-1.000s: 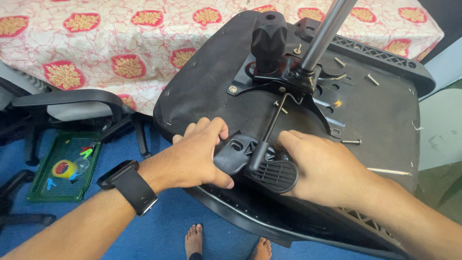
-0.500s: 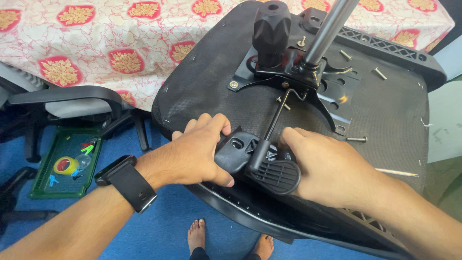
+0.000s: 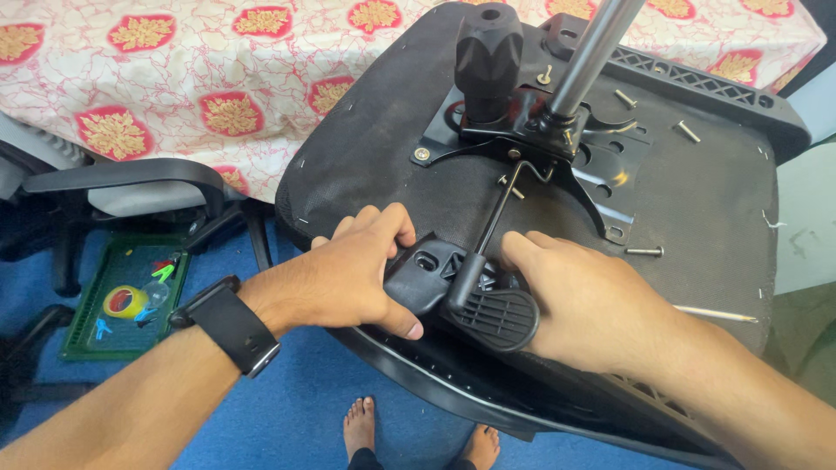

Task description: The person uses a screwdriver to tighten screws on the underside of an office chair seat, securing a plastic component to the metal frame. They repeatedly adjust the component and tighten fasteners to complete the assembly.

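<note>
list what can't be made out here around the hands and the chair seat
Head view only:
- Black plastic bracket: its underside and fixing holes are covered by the left hand.
- Right hand: its fingertips are hidden behind the lever paddle.
- Metal column: cut off by the top edge.
- Green tray: its contents are too small to identify.

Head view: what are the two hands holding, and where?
Both grip the black plastic bracket at the seat's front edge: left hand on its left end, right hand its right.
</note>
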